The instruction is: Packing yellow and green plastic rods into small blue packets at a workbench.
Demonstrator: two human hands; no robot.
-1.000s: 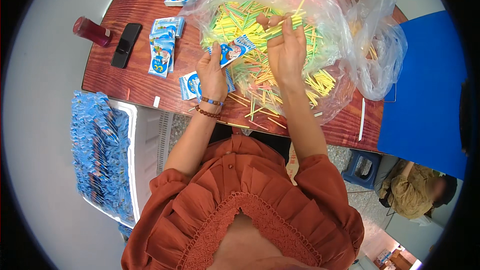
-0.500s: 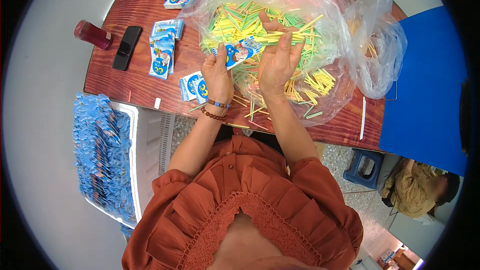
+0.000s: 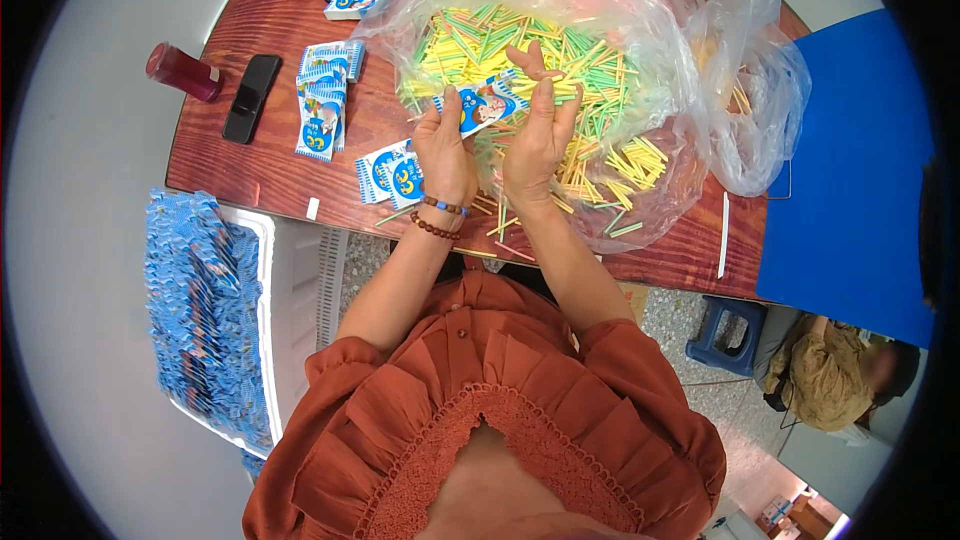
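Note:
My left hand (image 3: 446, 160) is closed on one end of a small blue-and-white packet (image 3: 485, 110), which has a cartoon figure on it. Just right of the packet, my right hand (image 3: 536, 145) pinches a few thin yellow-green sticks (image 3: 566, 90) between thumb and fingers, their ends close to the packet's right end. Whether those ends are inside it I cannot make out. Beneath both hands spreads a heap of loose yellow and green sticks (image 3: 480, 35) in an opened clear plastic bag (image 3: 655, 90). Two more packets (image 3: 407, 178) lie beside my left wrist.
Left on the table (image 3: 225, 165) are a row of packets (image 3: 320, 105), a black phone (image 3: 251, 98) and a red jar (image 3: 184, 72). A white bin (image 3: 266, 310) heaped with blue packets stands lower left. A second plastic bag (image 3: 765, 140) hangs over the right edge; a person (image 3: 825, 375) sits beyond.
My right hand has moved left and slightly down, closer to the packet, with fewer sticks showing in its fingers. My left hand has shifted slightly right with the packet.

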